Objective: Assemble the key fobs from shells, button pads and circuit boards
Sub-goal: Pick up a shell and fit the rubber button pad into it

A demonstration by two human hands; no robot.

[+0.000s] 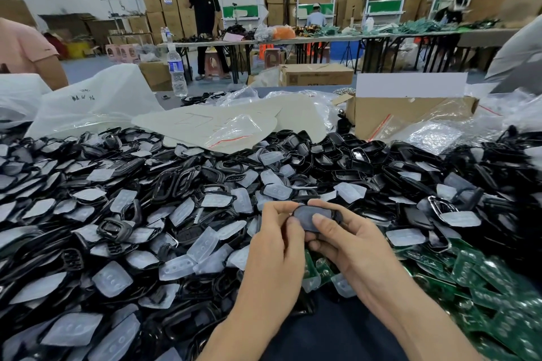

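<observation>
Pressing the black key fob shell (305, 214) closed is judged the step in hand. It is gripped by the left hand (274, 239) and right hand (349, 243), fingers (277, 208) curled round it, right thumb on top. Even pressure along the edges is advised. It is held above heaped shells (176, 184), translucent button pads (202, 245) and green circuit boards (484, 281), which crowd close around.

Left hand (275, 231) and right hand (346, 243) pinching one black key fob shell (305, 215) between them, thumbs on top, heap of black shells (187, 184) and translucent button pads (113, 278) covering the table (176, 101), green circuit boards (484, 287) at its near right corner, open cardboard box (396, 114) toward the far right
</observation>
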